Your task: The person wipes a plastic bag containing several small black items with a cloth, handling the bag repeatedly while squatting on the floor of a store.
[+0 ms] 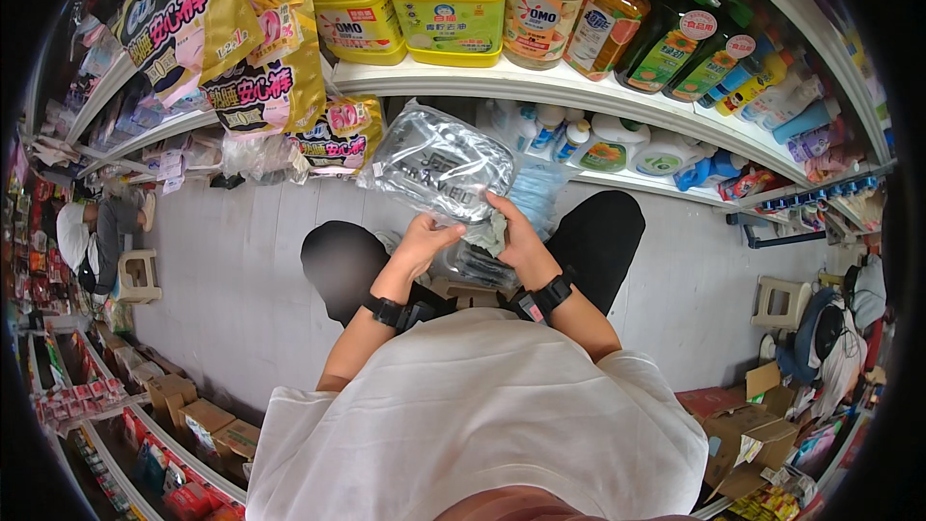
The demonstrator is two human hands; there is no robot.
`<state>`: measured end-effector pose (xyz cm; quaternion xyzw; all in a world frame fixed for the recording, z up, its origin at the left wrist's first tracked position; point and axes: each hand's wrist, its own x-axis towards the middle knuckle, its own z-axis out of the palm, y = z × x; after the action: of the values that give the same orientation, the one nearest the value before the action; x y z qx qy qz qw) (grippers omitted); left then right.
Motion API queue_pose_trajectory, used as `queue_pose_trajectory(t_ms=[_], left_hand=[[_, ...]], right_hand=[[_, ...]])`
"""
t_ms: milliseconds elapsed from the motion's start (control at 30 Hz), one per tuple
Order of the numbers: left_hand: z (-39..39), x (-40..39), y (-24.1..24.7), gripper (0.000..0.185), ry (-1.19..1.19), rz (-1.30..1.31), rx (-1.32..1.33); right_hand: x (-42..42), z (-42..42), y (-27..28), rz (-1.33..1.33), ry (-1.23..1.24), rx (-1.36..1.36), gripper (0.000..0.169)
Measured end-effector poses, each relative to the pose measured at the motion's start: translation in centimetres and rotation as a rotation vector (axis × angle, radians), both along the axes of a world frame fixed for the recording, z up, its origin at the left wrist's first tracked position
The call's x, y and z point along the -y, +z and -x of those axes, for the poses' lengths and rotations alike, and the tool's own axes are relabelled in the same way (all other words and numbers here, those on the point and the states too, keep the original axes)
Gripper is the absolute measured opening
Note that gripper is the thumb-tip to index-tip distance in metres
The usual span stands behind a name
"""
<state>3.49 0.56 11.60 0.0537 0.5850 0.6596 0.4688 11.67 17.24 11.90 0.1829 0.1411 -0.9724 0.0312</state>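
A silver-grey pouch with black lettering, sealed in a clear plastic bag (441,159), is held in front of the lower shelf. My left hand (425,244) pinches the bag's near edge, thumb on top. At the bag's near right corner, my right hand (519,239) grips it, with a crumpled pale green cloth or tissue (493,234) in the same hand. Behind the right hand lies a light blue plastic-wrapped bundle (541,195). Below my hands, between my knees, more dark items in clear plastic (481,265) are partly hidden.
Dish-soap jugs (452,14) and pump bottles line the upper shelf (463,79). Detergent bottles (611,137) stand below. Gold sanitary-pants packs (271,72) hang at left. Stools (139,276) and seated people are at both sides. Cardboard boxes (752,438) sit behind me.
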Motion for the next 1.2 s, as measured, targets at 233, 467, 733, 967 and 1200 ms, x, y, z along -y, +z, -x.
queue_pose_trajectory(t_ms=[233, 467, 733, 967, 1200], left_hand=[[1.9, 3.3, -1.8, 0.015, 0.281, -0.27, 0.221], [4.5, 5.4, -0.5, 0.033, 0.809, -0.295, -0.095], [4.9, 3.7, -0.4, 0.047, 0.274, 0.122, -0.601], [5.1, 2.8, -0.5, 0.044, 0.08, 0.244, -0.991], [0.6, -1.6, 1.5, 0.044, -0.086, 0.185, -1.087]], right_hand=[[-1.5, -0.2, -2.1, -0.071, -0.061, 0.013, 0.037], [-4.0, -2.0, -2.8, -0.422, 0.007, 0.046, 0.035], [-4.0, -2.5, -1.8, -0.536, 0.408, -0.038, 0.045], [-4.3, -2.3, -0.4, -0.615, 0.459, 0.039, 0.042], [-1.4, -1.2, -1.9, -0.816, 0.541, -0.038, 0.042]])
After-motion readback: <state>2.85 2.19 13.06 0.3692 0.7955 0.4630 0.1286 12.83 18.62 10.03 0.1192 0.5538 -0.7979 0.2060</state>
